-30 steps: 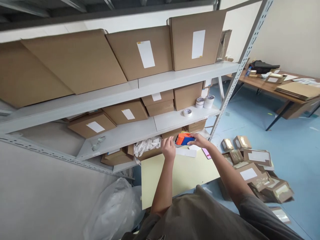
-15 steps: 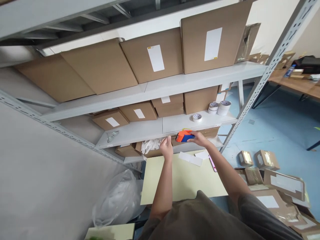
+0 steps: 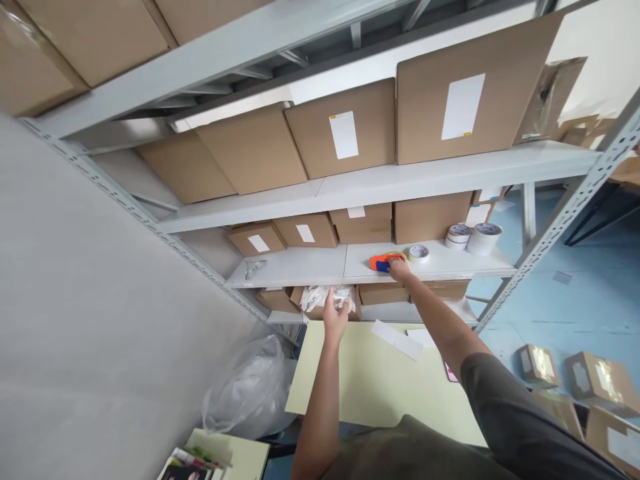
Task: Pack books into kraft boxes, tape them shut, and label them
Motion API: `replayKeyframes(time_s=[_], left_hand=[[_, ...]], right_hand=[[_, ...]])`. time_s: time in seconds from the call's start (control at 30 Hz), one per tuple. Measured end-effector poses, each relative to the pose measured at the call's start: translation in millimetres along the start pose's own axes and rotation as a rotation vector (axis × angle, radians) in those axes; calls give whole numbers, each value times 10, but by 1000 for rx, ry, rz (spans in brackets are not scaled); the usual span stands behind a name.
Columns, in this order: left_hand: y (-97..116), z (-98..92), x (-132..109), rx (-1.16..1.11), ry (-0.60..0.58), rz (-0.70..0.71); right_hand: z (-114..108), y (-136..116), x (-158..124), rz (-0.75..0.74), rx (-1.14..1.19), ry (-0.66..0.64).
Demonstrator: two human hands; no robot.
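In the head view, my right hand (image 3: 399, 269) reaches to the middle shelf (image 3: 300, 267) and grips an orange and blue tape dispenser (image 3: 382, 262), which is at the shelf's front part. A yellowish roll shows behind its upper edge. Just to the right of the dispenser lies a single white tape roll (image 3: 419, 253). My left hand (image 3: 335, 316) is raised above the table's far edge with fingers apart and nothing in them. Behind it sits an open carton of crumpled white material (image 3: 320, 297) on the lower shelf.
Brown cartons (image 3: 345, 127) line the shelves. Stacked tape rolls (image 3: 484, 239) stand near the right upright (image 3: 565, 220). Paper strips (image 3: 397, 339) lie on the pale yellow table (image 3: 370, 393). A clear plastic bag (image 3: 250, 390) is at left; small boxes (image 3: 538, 365) are on the floor at right.
My right hand has moved the tape dispenser forward from above the table to the middle shelf. My left hand has opened from a closed pose. The view has shifted.
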State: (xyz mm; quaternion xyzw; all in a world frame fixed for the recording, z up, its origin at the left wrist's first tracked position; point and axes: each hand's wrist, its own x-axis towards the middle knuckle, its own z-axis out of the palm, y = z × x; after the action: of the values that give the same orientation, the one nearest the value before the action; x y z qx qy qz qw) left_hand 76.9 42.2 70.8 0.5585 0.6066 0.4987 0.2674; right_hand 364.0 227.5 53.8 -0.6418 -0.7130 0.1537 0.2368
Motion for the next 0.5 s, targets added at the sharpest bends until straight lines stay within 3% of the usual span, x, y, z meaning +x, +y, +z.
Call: replayKeyframes(time_s=[0.23,0.37,0.5], left_hand=[[-69,-239,-111,65,26,-1],[-167,-379,-181,91,24,31],[-387,-478,-391,182,-18,49]], right_hand=[[209,-145,-153,-112,40,266],[355,-283,-541,-231,211,244],[639,-372,-1010,-321,347,144]])
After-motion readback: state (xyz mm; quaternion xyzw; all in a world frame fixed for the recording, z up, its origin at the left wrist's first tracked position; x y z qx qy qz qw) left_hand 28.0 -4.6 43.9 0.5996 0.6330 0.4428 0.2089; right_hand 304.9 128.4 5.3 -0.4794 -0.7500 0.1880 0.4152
